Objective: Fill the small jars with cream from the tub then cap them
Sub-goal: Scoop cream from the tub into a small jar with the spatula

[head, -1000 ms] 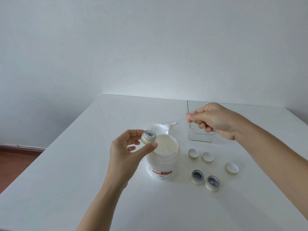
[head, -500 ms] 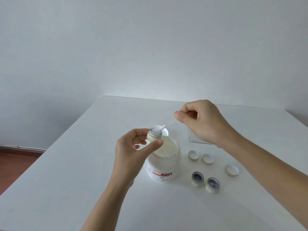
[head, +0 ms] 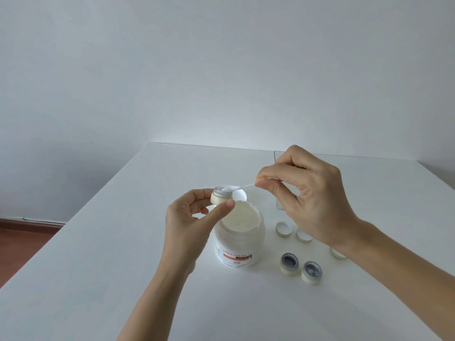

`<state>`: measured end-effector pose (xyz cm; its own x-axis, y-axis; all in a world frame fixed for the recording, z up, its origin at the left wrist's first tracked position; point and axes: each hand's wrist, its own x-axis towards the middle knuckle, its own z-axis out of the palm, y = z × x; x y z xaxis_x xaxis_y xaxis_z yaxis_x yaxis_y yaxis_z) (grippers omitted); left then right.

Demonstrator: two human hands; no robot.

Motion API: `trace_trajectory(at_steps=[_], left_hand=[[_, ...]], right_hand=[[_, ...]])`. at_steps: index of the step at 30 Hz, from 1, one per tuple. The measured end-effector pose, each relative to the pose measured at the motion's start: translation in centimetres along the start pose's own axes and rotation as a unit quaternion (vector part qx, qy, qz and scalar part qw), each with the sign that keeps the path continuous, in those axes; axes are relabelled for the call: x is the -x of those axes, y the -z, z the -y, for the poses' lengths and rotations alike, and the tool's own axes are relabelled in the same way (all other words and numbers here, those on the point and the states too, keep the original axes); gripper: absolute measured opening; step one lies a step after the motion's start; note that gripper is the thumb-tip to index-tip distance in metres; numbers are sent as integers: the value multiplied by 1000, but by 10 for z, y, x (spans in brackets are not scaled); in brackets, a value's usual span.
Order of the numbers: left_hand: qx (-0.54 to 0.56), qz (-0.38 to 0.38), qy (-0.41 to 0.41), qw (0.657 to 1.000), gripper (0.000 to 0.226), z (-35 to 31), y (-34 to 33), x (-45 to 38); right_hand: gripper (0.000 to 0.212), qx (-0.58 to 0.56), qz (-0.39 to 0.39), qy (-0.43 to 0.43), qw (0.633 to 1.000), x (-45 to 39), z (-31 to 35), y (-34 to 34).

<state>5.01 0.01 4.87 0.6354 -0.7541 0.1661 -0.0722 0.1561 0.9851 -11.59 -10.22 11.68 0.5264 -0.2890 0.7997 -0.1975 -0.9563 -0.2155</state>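
Cream [head: 230,188] now sits at the jar [head: 221,198] mouth; left hand [head: 189,217] grips jar, right hand [head: 305,193] pinches spatula [head: 247,185], filling begins.

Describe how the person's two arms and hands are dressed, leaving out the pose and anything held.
Both are bare. The left hand and right hand show no gloves, rings or watch, and both forearms are uncovered down to the frame edge, with no sleeve, bracelet or marking in view.
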Motion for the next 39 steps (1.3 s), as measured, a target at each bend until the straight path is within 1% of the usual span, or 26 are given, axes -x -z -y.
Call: trace_trajectory(at_steps=[3,7,9,11,13,15,18,20,22,24,26,28,30,32,34,37,39], left_hand=[[-2,-2,2,1000,37,0,2,-1],[1,-3,5,1000,34,0,10,1],[22,7,-3,1000,38,1,15,2],[56,17,-10,998,38,1,19,3],[76,25,-12,997,38,0,22,4],[93,36,-11,995,36,1,23,5],[120,49,-5,992,38,1,23,6],[142,45,5,989,46,1,23,7],[153,42,10,987,49,1,25,8],[148,40,11,988,48,0,26,8],[138,36,14,990,49,0,27,8],[131,33,15,991,49,1,27,8],[127,31,15,991,43,0,26,8],[124,32,12,992,37,0,26,8],[119,37,8,992,33,0,27,8],[108,43,2,993,37,0,26,7],[91,40,-3,995,38,0,26,7]], right_hand=[[5,-37,-5,-39,999,0,0,2],[10,-81,-17,-144,986,0,-7,2],[13,-88,3,-195,977,0,-12,0],[13,-64,50,-214,973,3,-15,-4],[10,-27,109,-203,973,5,-15,-10],[10,4,162,-171,972,6,-13,-17],[16,70,220,-78,970,2,-9,-26],[22,119,267,-35,956,-1,-8,-32],[27,153,307,-25,939,-3,-7,-37],[30,159,326,-34,931,-5,-6,-41],[32,127,336,-71,931,-6,-5,-42],[38,82,350,-128,924,-7,-6,-41],[41,47,365,-176,913,-7,-8,-40],[38,18,367,-226,902,-8,-10,-38],[38,-4,359,-277,892,-9,-15,-35],[42,-27,333,-348,876,-10,-25,-31],[37,-47,321,-382,865,-11,-30,-28]])
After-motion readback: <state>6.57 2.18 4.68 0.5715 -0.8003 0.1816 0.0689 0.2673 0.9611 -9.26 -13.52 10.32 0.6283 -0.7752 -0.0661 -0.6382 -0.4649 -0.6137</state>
